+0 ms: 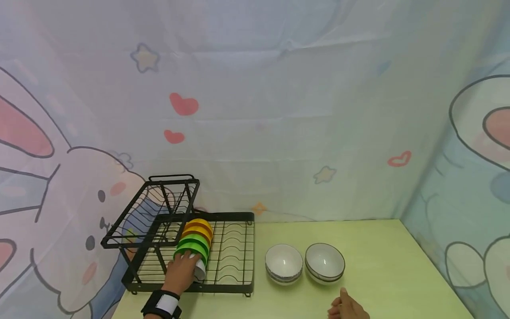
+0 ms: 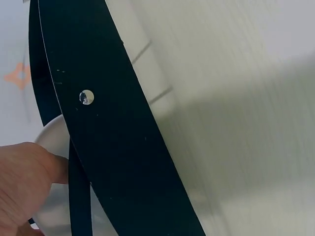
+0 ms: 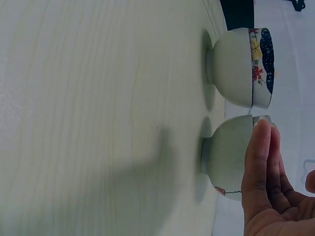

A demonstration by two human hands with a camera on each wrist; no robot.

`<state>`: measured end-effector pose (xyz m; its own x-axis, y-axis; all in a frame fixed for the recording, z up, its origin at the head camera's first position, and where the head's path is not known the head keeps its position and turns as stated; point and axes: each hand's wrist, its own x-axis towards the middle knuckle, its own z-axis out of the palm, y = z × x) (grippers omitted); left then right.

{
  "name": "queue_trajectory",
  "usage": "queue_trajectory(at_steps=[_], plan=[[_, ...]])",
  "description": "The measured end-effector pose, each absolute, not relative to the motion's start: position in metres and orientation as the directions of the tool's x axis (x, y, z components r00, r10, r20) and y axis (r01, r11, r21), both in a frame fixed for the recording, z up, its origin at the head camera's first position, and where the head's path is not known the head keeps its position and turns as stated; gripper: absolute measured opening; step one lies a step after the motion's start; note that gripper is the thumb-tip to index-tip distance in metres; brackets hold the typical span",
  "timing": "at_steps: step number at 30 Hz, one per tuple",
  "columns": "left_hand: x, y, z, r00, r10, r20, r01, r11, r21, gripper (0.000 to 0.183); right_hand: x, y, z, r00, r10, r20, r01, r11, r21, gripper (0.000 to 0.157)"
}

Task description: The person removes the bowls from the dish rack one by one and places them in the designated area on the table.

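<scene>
In the lower tier of a black dish rack (image 1: pixel 223 289), my left hand (image 1: pixel 181 271) grips a white bowl (image 1: pixel 200 271) standing on its side. The thumb presses on that bowl (image 2: pixel 51 209) behind the rack's dark front rail (image 2: pixel 113 128) in the left wrist view. Green bowls (image 1: pixel 194 241) and orange bowls (image 1: pixel 199 225) stand on edge in a row just behind it. My right hand (image 1: pixel 347 305) hovers over the table with straight fingers, holding nothing. Nearest to it is a right-hand stack of white bowls (image 1: pixel 324 261); the fingers overlap a bowl (image 3: pixel 229 152) in the right wrist view.
A second stack of white bowls (image 1: pixel 283 263) stands between the rack and the right-hand stack; a floral band (image 3: pixel 257 64) shows on one bowl. The rack's raised upper tier (image 1: pixel 149 243) overhangs its left side. A printed curtain (image 1: pixel 279 133) hangs behind the pale table (image 1: pixel 382 261).
</scene>
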<state>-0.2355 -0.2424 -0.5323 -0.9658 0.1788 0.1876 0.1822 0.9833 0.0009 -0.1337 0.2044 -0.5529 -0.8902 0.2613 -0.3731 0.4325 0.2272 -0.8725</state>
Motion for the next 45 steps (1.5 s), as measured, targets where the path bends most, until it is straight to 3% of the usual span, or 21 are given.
queue_trajectory(at_steps=[9, 22, 29, 39, 45], plan=[[-0.237, -0.245, -0.531, -0.972, 0.172, 0.162, 0.169, 0.985, -0.035, 0.050, -0.133, 0.200, -0.550, -0.883, 0.256, -0.394, 0.451, 0.229, -0.863, 0.075], [-0.232, -0.243, -0.535, -0.894, 0.320, 0.312, 0.205, 0.914, -0.350, 0.036, -0.133, 0.196, -0.551, -0.887, 0.295, -0.356, 0.421, 0.197, -0.886, 0.072], [-0.224, -0.232, -0.522, -0.832, 0.366, 0.416, 0.166, 0.881, -0.443, 0.042, -0.134, 0.194, -0.552, -0.891, 0.292, -0.348, 0.411, 0.193, -0.891, 0.065], [-0.209, -0.217, -0.504, -0.860, 0.335, 0.385, 0.200, 0.915, -0.350, 0.061, -0.129, 0.194, -0.554, -0.905, 0.305, -0.297, 0.367, 0.201, -0.908, 0.072], [-0.198, -0.207, -0.494, -0.888, 0.290, 0.356, 0.256, 0.956, -0.142, 0.076, -0.127, 0.193, -0.554, -0.901, 0.299, -0.315, 0.380, 0.191, -0.905, 0.073]])
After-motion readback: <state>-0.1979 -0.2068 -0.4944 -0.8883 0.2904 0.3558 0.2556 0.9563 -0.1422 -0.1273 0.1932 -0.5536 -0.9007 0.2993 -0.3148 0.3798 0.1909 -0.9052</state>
